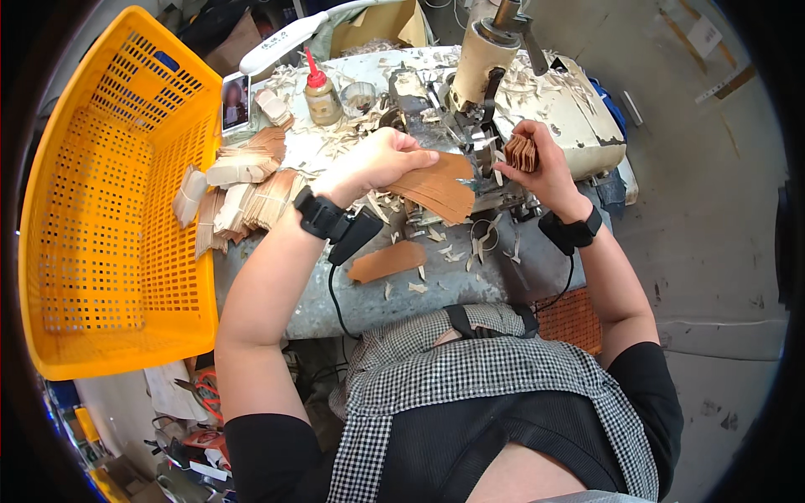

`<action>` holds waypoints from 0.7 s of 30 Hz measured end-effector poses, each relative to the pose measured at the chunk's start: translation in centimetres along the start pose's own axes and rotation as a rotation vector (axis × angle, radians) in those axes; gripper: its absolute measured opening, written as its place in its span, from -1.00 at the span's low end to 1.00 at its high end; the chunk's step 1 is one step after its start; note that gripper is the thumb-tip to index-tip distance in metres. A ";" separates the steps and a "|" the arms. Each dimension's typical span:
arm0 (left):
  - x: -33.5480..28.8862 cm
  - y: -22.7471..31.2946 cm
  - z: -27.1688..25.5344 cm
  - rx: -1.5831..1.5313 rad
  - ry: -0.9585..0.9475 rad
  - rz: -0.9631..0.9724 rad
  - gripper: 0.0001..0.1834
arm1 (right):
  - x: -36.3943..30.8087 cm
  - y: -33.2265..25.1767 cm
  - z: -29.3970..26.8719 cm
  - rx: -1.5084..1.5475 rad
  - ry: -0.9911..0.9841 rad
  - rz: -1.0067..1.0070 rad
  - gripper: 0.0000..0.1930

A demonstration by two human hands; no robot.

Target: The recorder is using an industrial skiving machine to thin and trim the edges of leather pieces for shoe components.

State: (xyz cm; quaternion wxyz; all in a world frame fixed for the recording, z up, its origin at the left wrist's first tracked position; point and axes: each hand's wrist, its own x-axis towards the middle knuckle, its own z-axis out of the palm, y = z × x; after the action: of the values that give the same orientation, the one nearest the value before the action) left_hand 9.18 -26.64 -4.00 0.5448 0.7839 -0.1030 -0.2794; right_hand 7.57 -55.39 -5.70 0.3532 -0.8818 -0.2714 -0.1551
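Gingham apron (478, 369), bottom centre | left grip (384, 159) pinches leather-like pieces (440, 191), fanned probably for separating | right grip (549, 172) clasps brown stack (521, 154)

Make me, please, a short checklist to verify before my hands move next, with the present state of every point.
1. Left hand gripping the fanned brown leather pieces: ok.
2. Right hand holding the small brown stack: ok.
3. Single brown leather piece gathered with the others: not ok, it lies alone on the table.
4. Table front free of pale shavings: not ok, several are scattered there.
5. Red-tipped bottle upright: ok.
6. Cream bench machine stopped: cannot tell.
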 end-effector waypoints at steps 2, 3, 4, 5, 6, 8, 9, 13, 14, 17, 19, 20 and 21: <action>0.3 0.5 0.9 0.152 0.077 -0.028 -0.71 | 0.2 -0.2 0.1 0.041 0.010 -0.012 -0.45; 0.6 0.8 1.5 0.196 0.134 -0.016 -0.66 | 0.4 -0.1 0.1 -0.012 -0.026 -0.059 -0.45; 0.8 0.9 1.8 0.240 0.191 -0.004 -0.62 | 0.6 -0.1 0.1 -0.065 -0.062 -0.107 -0.45; 0.7 0.9 1.7 0.240 0.190 -0.002 -0.62 | 0.9 -0.1 0.1 -0.067 -0.061 -0.107 -0.45; 0.5 0.8 1.6 0.184 0.115 0.031 -0.66 | 1.0 -0.2 0.1 -0.096 -0.079 -0.170 -0.45; 0.6 -0.5 1.0 0.025 -0.028 0.166 -0.71 | 1.1 0.0 -0.2 -0.188 -0.118 -0.244 -0.45; 0.4 -0.6 0.6 0.026 -0.029 0.166 -0.71 | 0.8 0.1 -0.3 -0.188 -0.117 -0.243 -0.45; -0.2 -0.6 0.0 -0.087 -0.084 0.038 -0.72 | -0.3 0.0 -0.5 -0.049 -0.034 -0.015 -0.45; -0.2 -0.5 0.0 -0.015 -0.004 0.000 -0.70 | -0.2 -0.2 -0.6 0.010 -0.035 -0.008 -0.45; 0.2 0.5 1.1 0.110 0.111 -0.045 -0.64 | 0.1 -0.3 -0.4 0.019 -0.074 -0.034 -0.45; 0.2 1.3 1.6 0.167 0.140 -0.050 -0.60 | 0.5 -0.3 -0.3 -0.033 -0.105 -0.062 -0.46; -0.2 1.6 1.8 0.151 0.087 -0.019 -0.62 | 0.8 -0.5 -0.2 -0.081 -0.120 -0.137 -0.46; -0.5 1.7 1.9 0.135 0.036 0.011 -0.63 | 1.0 -0.6 -0.1 -0.127 -0.136 -0.214 -0.46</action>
State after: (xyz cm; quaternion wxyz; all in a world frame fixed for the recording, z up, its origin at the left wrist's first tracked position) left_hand 8.00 -28.58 -2.72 0.4940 0.8232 -0.1161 -0.2545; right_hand 8.00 -54.71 -4.89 0.2590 -0.8769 -0.3768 -0.1485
